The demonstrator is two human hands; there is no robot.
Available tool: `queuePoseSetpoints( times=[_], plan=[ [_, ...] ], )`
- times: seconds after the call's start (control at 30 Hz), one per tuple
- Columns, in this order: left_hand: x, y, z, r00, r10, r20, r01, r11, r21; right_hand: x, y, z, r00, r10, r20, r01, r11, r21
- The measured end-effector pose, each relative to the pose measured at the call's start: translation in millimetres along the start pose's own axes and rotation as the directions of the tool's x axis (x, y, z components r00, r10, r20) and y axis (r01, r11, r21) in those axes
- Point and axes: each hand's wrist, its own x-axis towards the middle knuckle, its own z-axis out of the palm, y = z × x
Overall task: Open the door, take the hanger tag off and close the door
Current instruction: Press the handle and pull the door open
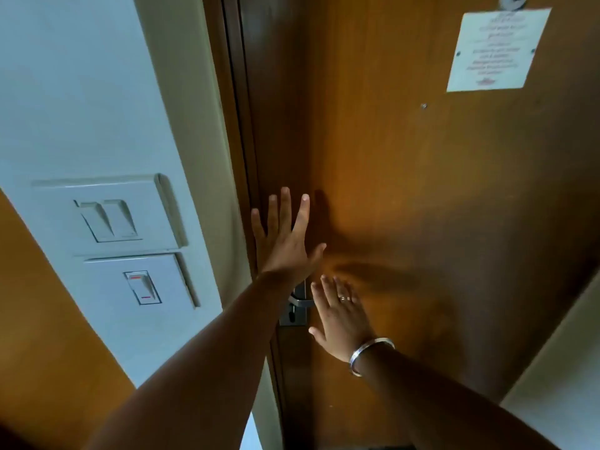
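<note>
Here, head view: both hands are laid flat against the closed wooden door (pixel 422 190).

The left hand (pixel 284 240) is spread wide with fingers splayed, palm to the door near its latch edge, just above the metal handle (pixel 300 302); nothing is held in it. The right hand (pixel 339 315) is likewise spread flat with nothing held, placed just beside the handle on its right and lower than the left hand. A ring (pixel 344 299) is seen on one finger and a silver bangle (pixel 370 354) on the right wrist. No hanger tag is seen on this side of the door. A white notice (pixel 498 50) is fixed high on the door. Two switch plates (pixel 123 245) are mounted on the wall left of the frame.
</note>
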Motion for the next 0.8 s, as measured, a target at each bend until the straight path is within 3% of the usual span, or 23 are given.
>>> queuePoseSetpoints(
  times=[0.23,0.43,0.6,0.8],
  plan=[
    [50,-5,20,0.977,0.083,-0.194,-0.086,0.996,-0.005,18,-1,34,0.993,-0.02,0.113,0.014,0.998,0.056],
    [56,-4,40,0.953,0.097,-0.286,-0.092,0.995,0.032,23,-4,48,1.0,-0.024,0.02,0.022,0.998,0.053],
    [57,-6,44,0.941,0.098,-0.325,-0.093,0.995,0.031,27,-11,61,0.999,0.009,-0.048,-0.007,0.998,0.057],
    [58,-5,43,0.952,0.081,-0.295,-0.072,0.997,0.042,31,-12,76,0.994,-0.005,0.105,-0.017,0.977,0.212]
  ],
)
